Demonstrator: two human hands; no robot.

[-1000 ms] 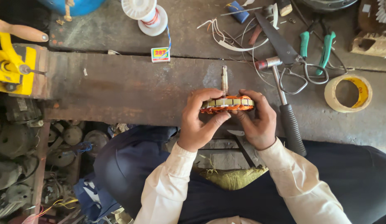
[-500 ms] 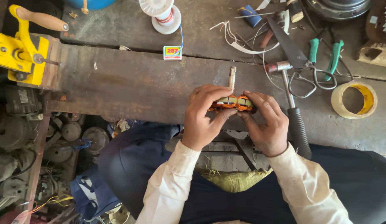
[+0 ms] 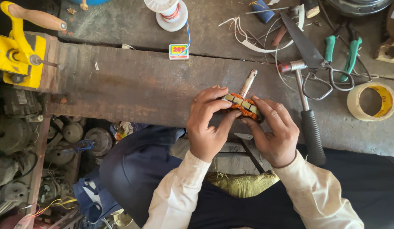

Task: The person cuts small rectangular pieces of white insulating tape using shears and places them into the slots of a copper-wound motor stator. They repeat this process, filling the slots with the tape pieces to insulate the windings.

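Note:
Both hands hold a small motor armature (image 3: 243,105) with orange copper windings and a metal shaft (image 3: 248,83) that points away from me. My left hand (image 3: 209,124) grips its left end with fingers curled over the top. My right hand (image 3: 273,132) holds the right end, with the thumb under it and the fingers over it. The armature sits tilted just above the dark wooden bench (image 3: 137,89), near its front edge.
A hammer (image 3: 306,114) lies right of my hands, with scissors (image 3: 315,59), green-handled pliers (image 3: 343,51) and a roll of tape (image 3: 370,101) beyond. A yellow hand winder (image 3: 19,51) is clamped at the left. A thread spool (image 3: 169,12) and small box (image 3: 178,51) sit farther back. Motor parts fill the floor at left.
The armature has turned from level to tilted between my hands, and its shaft is now plainly visible. The view has shifted slightly.

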